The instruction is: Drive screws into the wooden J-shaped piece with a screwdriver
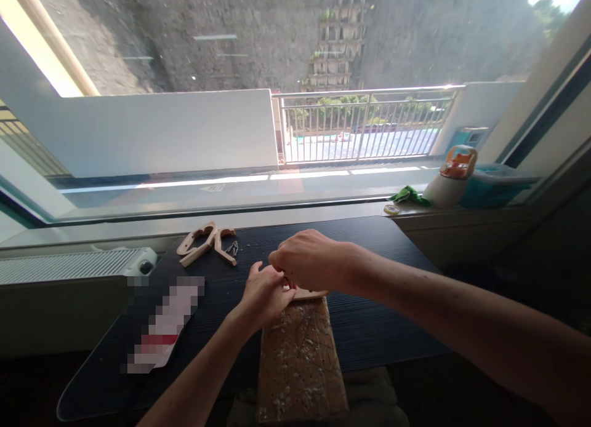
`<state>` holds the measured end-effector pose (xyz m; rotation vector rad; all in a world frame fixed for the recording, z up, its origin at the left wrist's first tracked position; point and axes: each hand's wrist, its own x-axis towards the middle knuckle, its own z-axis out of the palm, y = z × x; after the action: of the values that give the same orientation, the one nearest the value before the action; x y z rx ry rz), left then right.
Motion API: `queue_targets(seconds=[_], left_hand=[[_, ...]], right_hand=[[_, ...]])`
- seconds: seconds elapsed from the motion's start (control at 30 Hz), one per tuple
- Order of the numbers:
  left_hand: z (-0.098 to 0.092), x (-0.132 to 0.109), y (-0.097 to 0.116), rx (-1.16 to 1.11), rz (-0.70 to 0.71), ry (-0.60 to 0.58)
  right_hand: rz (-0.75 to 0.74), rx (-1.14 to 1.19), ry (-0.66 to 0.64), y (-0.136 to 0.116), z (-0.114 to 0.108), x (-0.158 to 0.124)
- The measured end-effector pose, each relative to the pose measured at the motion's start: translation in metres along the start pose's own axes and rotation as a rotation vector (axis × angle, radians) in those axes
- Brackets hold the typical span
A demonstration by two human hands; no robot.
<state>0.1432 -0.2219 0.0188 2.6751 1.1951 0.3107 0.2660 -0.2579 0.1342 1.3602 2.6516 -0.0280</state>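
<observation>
A pale wooden piece [310, 294] lies across the far end of a worn, scratched wooden block [302, 365]. My right hand [314, 258] is closed in a fist just above that piece, and what it grips is hidden. Beside and below it, my left hand [268, 291] bends its fingers in close to the pale piece, with one finger sticking up. Between the two hands shows a small dark and reddish bit, too covered to name. Small screws [233, 248] lie on the dark table, left of my hands, next to a curved wooden part [225, 247].
The dark table [221, 328] stands against a window sill. On it are another cut-out wooden part [196, 245] and a blurred pinkish packet [168, 325]. A green cloth [410, 196], a tape roll [391, 210], a white container [446, 190] and a teal box [496, 187] sit on the sill.
</observation>
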Motion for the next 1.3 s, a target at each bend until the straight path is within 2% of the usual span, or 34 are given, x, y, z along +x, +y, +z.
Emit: queue_targets(seconds=[0.2, 0.4, 0.5, 0.67, 0.77, 0.93, 1.03, 1.2, 1.3], left_hand=[[0.0, 0.0, 0.0, 0.005, 0.013, 0.002], [-0.001, -0.002, 0.003, 0.008, -0.009, 0.025], [-0.002, -0.001, 0.004, 0.012, -0.01, 0.004], [-0.003, 0.0, 0.004, 0.023, -0.026, -0.008], [-0.003, 0.0, 0.004, 0.024, -0.004, 0.001], [-0.001, 0.001, 0.002, 0.021, -0.015, 0.0], [0.0, 0.001, 0.001, 0.018, -0.013, -0.001], [-0.002, 0.002, 0.003, 0.027, -0.01, -0.051], [-0.003, 0.002, 0.005, 0.053, -0.008, -0.04]], right_hand=[[0.144, 0.012, 0.051, 0.0, 0.009, 0.001], [0.191, -0.005, 0.057, -0.004, 0.008, 0.0], [0.167, -0.005, 0.004, -0.002, 0.002, -0.004], [0.015, 0.02, -0.033, 0.004, -0.007, -0.004], [0.039, 0.032, -0.049, 0.004, -0.003, 0.0], [0.159, 0.045, 0.038, 0.001, 0.009, 0.005], [0.199, 0.032, 0.054, 0.002, 0.008, 0.003], [0.104, 0.027, -0.03, 0.006, -0.001, -0.003], [0.047, 0.051, -0.06, 0.006, 0.0, -0.003]])
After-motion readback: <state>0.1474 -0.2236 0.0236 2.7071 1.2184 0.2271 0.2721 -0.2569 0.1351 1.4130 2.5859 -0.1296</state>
